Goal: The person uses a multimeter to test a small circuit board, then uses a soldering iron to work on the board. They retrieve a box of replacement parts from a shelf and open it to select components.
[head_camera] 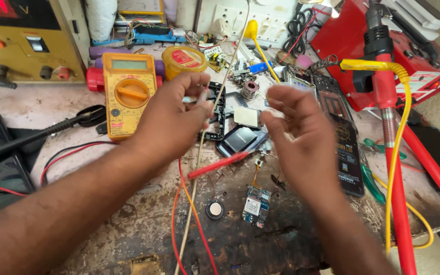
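Yellow meter [127,92] is seen left of the left hand [171,119], whose fingers are pinched on something too blurred to tell. The right hand [301,135] is held half curled above the counter [128,224]; whether anything is gripped cannot be told.

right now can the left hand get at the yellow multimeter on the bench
Probably yes. The left hand hovers just right of the yellow multimeter, which lies face up with nothing on top; though its fingers seem busy pinching something small.

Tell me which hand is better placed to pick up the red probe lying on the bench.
Probably the left hand. The red probe lies just below it with open bench between them. The right hand hovers further right, above the black phone parts, and its fingers look busy pinching something small.
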